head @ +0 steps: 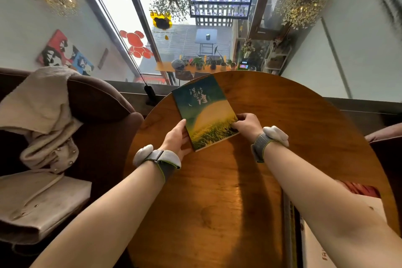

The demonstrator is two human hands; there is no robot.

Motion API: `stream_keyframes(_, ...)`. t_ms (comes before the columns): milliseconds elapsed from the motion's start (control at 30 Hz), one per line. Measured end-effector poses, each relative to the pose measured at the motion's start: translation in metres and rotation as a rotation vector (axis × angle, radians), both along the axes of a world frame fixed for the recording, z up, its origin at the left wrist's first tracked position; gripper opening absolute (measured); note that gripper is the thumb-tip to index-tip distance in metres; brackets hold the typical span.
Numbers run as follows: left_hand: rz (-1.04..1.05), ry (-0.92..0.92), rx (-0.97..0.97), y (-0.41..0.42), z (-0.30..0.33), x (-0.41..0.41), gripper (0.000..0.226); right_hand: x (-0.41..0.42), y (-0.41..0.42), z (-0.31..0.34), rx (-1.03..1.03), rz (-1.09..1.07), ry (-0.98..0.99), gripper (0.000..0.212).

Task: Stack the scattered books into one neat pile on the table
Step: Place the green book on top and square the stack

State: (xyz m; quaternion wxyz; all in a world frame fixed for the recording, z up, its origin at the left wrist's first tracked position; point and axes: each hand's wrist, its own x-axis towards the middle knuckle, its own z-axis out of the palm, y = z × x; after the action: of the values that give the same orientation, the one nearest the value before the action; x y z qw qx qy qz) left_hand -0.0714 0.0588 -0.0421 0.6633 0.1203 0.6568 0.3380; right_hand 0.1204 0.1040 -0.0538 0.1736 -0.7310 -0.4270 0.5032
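Observation:
A green and yellow book point(203, 111) with a grass field cover lies on the far left part of the round wooden table point(282, 137), turned a little anticlockwise. My left hand point(177, 138) grips its near left edge, thumb on the cover. My right hand point(245, 124) pinches its near right corner. The book's pages show along the near edge. I cannot tell whether other books lie under it. No other book is in view on the table.
A brown armchair point(102, 115) with a beige coat point(43, 119) draped over it stands close to the table's left. A window wall runs beyond the table's far edge. A pinkish seat point(387, 135) shows at the right edge.

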Motion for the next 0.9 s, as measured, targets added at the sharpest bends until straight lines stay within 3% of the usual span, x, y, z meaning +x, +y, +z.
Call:
stream_keyframes(100,0.024,-0.002,-0.039,-0.002,0.000,-0.002,0.037,0.004,-0.003,-0.005,-0.056,-0.036,0.040,0.043)
stream_keyframes(233,0.008,-0.031,-0.071,-0.012,-0.002,-0.004,0.035,0.010,-0.015,0.002,-0.127,-0.048,0.135,0.024)
stream_keyframes(433,0.013,-0.162,-0.086,-0.032,0.012,0.005,0.035,0.008,-0.038,0.005,-0.212,-0.003,0.213,0.043)
stream_keyframes(700,-0.069,-0.231,0.003,-0.058,0.051,0.028,0.017,0.025,-0.063,0.050,-0.216,-0.065,0.495,0.015)
stream_keyframes(800,-0.106,-0.251,0.038,-0.065,0.060,0.035,0.016,0.037,-0.070,0.060,-0.149,-0.042,0.510,0.022)
stream_keyframes(900,-0.141,-0.291,0.074,-0.084,0.071,0.058,0.017,0.065,-0.092,0.071,-0.043,-0.009,0.470,0.047)
